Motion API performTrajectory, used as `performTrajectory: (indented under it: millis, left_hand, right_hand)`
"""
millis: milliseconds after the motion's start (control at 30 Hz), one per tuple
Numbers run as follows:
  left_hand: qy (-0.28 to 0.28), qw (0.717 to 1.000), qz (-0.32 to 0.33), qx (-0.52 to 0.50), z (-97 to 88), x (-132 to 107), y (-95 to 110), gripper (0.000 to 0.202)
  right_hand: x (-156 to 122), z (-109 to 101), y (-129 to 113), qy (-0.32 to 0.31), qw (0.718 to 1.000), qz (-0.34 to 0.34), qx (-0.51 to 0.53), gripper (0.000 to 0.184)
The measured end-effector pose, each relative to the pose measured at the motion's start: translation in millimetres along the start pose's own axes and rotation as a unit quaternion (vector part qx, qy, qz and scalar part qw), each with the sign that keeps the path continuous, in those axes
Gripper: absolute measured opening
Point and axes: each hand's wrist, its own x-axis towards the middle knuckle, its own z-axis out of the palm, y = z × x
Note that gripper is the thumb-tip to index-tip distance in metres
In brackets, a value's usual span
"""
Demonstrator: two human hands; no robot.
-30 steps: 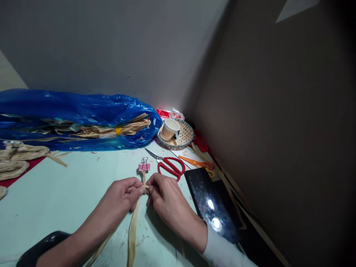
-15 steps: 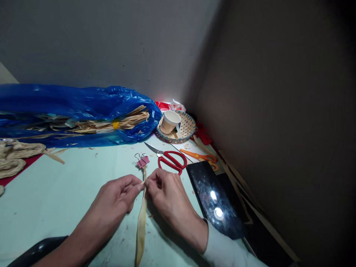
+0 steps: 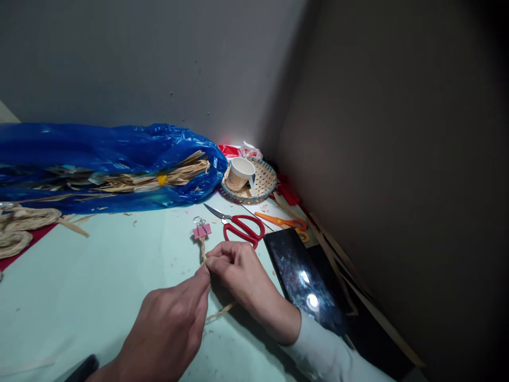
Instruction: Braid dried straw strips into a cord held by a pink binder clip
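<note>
A narrow twisted cord of straw-coloured fibre (image 3: pixel 203 247) hangs from a pink binder clip (image 3: pixel 202 231) on the pale green table. My right hand (image 3: pixel 240 281) pinches the cord a little below the clip, thumb against forefinger. Just under it, my left hand (image 3: pixel 170 323) is closed with its back turned up, its fingertips pinching the fibre strip. Most of what lies in the left hand is hidden by the hand itself. A loose strip of fibre (image 3: pixel 220 312) shows under the right wrist.
Red-handled scissors (image 3: pixel 246 228) and orange scissors (image 3: pixel 284 220) lie beyond my right hand, beside a black phone-like slab (image 3: pixel 302 278). Farther back are a blue plastic bag (image 3: pixel 131 135) with fibre bundles (image 3: pixel 186 172), a woven basket (image 3: pixel 266 183) and a paper cup (image 3: pixel 240 175). Braided coils (image 3: pixel 27 223) lie left.
My left hand has rolled over and moved nearer, its back now facing up. The wide strip that hung down between my hands is no longer visible there. My right hand keeps its pinch.
</note>
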Motion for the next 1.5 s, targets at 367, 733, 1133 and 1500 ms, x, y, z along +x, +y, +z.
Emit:
performTrajectory:
  millis: [367,733,1133,1500]
  left_hand:
    - [0.005,1.0,-0.005,0.018,-30.1,34.1,-4.8,0.028]
    - [0.003,0.99,-0.075,-0.116,-27.4,35.2,-4.7,0.02]
    - [-0.014,0.991,-0.108,-0.082,-23.2,33.7,-2.9,0.033]
    - [-0.082,0.981,-0.107,-0.139,-19.3,33.8,5.5,0.042]
  right_hand:
    - [0.1,-2.4,-0.6,-0.017,1.0,0.008,0.023,0.016]
    - [0.3,-4.2,-4.2,-0.027,1.0,0.009,-0.001,0.021]
    - [1.1,-5.7,-1.9,-0.053,0.998,0.016,0.032,0.02]
    - [0.7,-8.2,-4.8,-0.073,0.99,0.043,0.11,0.024]
